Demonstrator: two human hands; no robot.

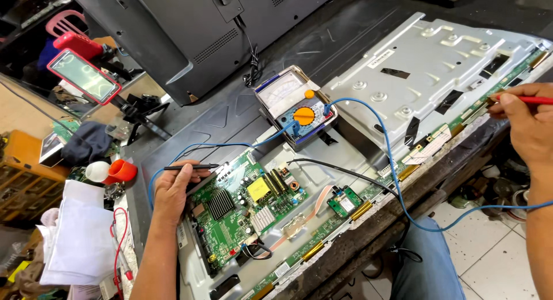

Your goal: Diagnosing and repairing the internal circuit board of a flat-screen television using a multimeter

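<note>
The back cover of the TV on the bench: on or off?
Off. The metal rear chassis lies bare, and the green main board is exposed beside the left hand.

Between the green circuit board (pixel 242 210) and the grey metal back panel (pixel 426 75) lies open sheet metal, crossed by a blue test lead (pixel 391 161) and a black cable (pixel 340 170). The boxy analogue multimeter (pixel 295 107) blocks the far side, against the dark worktop (pixel 340 40).

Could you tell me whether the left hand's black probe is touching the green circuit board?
Cannot tell. In the head view the left hand holds the black probe level at the green circuit board edge; no contact or gap shows plainly.
</note>
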